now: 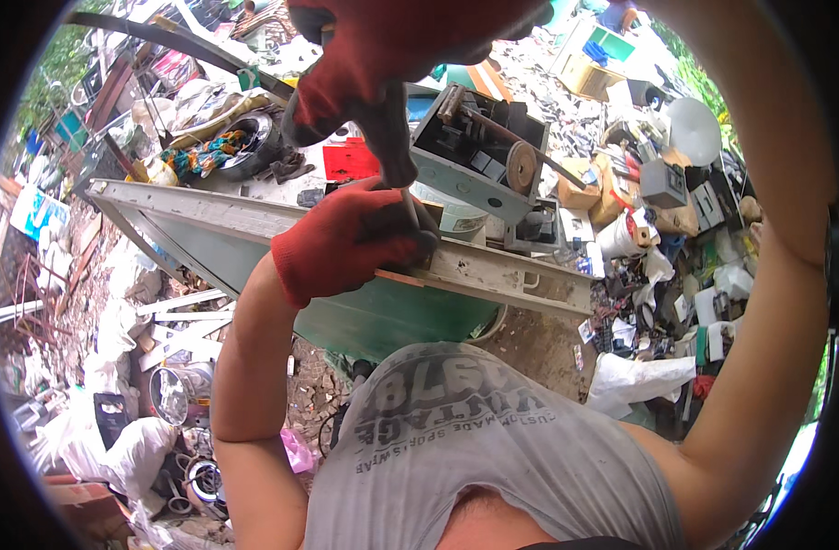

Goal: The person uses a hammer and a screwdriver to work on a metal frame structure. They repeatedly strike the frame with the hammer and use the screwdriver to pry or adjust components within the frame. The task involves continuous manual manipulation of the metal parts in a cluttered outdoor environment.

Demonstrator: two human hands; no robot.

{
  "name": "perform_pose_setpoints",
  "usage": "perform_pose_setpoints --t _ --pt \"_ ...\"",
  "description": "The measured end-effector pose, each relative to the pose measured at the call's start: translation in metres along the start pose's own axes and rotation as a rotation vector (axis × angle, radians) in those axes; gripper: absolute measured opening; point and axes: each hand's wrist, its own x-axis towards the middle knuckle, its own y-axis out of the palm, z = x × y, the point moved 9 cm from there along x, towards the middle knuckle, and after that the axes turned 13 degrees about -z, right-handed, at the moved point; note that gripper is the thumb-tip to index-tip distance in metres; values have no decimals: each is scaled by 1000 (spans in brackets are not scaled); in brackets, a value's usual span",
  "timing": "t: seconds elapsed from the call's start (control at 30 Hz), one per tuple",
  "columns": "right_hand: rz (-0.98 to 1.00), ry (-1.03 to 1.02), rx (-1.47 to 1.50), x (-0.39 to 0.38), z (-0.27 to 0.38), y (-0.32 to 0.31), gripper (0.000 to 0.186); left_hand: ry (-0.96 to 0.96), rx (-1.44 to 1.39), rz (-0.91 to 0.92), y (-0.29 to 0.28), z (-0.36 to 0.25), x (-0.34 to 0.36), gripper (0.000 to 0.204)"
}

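Note:
My left hand (351,238), in a red glove with dark-coated fingers, is closed at the long pale metal frame (502,273). Something thin stands up between its fingers, but I cannot make out what it is. Close above it is my right hand (401,60), in a matching glove, with one dark fingertip pointing down to the left hand's knuckles. Whether it grips anything is hidden. A greenish panel (195,240) adjoins the frame, which lies across a green tub (383,321). A thin orange-brown strip (399,277) shows below my left fingers.
Behind the frame sits a grey metal housing (465,191) with a round brown wheel (521,168). A red piece (351,159) and a black tire (252,151) lie left of it. Scrap heaps surround me, with a grey box (662,183) and white bucket (618,236) at right.

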Motion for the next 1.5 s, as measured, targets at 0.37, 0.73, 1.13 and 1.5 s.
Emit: perform_pose_setpoints --t 0.37,0.73,1.13,1.5 --pt "-71 23 157 -24 -18 12 44 125 20 25 5 0 8 21" --pt "-103 66 176 -48 -33 7 41 53 -58 45 10 -14 12 11" --pt "-106 205 124 -98 -58 -7 41 38 -163 98 10 -7 11 23" --pt "-110 302 79 -135 -66 -8 44 -44 -407 54 0 -9 9 29"
